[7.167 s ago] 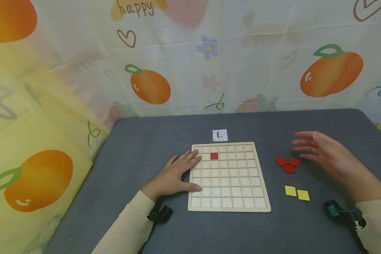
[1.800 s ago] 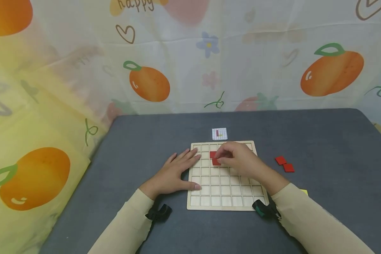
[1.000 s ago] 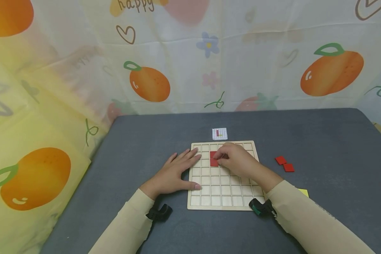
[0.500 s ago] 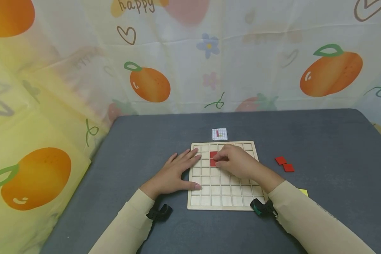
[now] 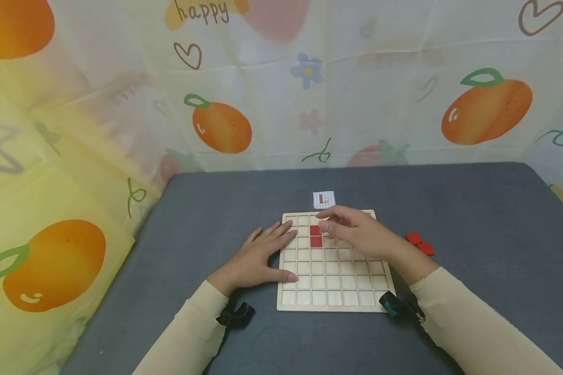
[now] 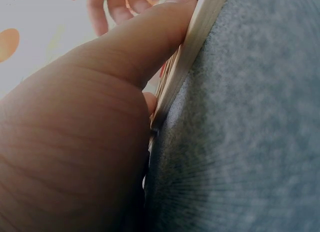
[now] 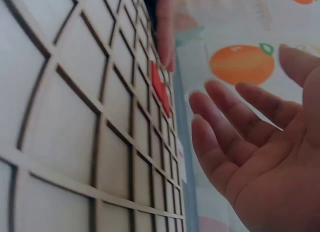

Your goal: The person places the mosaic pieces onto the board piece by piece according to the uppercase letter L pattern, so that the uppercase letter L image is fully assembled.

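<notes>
"What had the right hand [image 5: 362, 230] done?"
"Crossed to the board [image 5: 318, 298], let go of a second red tile [image 5: 316, 241] there, and lifted off."
"And the loose reds [image 5: 424, 248]?"
"Three became two. The right sleeve [image 5: 483, 320] had covered the yellows."

The grid board [image 5: 334, 298] looks wooden and smooth, the red tiles [image 5: 316, 241] matt, the desk [image 5: 234, 200] rough, the backdrop [image 5: 272, 120] cloth-like.

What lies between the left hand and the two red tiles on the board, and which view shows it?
Only a bare strip of the wooden board lies between the left hand and the red tiles; the head view shows it.
</notes>
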Demonstrator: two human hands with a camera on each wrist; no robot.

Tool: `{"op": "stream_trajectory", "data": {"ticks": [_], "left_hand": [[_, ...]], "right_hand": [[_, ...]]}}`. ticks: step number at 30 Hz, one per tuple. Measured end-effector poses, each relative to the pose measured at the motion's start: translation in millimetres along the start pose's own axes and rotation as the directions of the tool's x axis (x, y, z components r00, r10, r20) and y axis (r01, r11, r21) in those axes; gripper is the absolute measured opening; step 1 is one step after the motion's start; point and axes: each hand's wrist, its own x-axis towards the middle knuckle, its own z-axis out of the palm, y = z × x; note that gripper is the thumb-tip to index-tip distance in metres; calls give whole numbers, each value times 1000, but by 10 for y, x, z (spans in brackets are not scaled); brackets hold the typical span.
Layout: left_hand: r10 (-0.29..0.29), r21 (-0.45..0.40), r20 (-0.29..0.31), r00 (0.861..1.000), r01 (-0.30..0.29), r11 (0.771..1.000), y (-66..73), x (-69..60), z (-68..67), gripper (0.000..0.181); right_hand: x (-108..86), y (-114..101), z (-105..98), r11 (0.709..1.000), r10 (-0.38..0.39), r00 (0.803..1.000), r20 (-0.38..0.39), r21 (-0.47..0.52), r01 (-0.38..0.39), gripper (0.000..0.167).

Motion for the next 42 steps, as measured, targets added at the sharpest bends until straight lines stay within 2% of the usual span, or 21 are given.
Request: {"op": "stream_trajectory", "data": {"ticks": [3,8,14,23,30,37,42], "left_hand": [[2,4,-2,1000,-2,1000,3,3,1,109],[4,8,-2,1000,-4,1000,1,3,0,108],[-2,-5,3,1000,2,1000,7,-2,-9,109],[-13,2,15,1000,13,1000,7,-4,-14,109],[5,-7,1,1000,-5,1000,5,-11,-12,109],[20,-8,-8,1000,-20,1000,-5,-10,-8,107],[9,-11,-1,1000,-9,1000,-5,-8,-6,107]], "right_hand": [[-41,-21,-67,997,-17,1000,10,75,16,48],[-121,-56,-160,991,-42,999,-13,129,44,46],[-255,-82,-280,983,-28,999,-35,182,34,51],[-504,-16,-481,980,-59,996,-74,186,72,52],[-704,176,-611,972,-84,991,-102,211,104,53],[-871,339,-811,975,-107,985,-135,179,131,53],[-960,445,-947,973,-129,974,-187,163,160,50]]}}
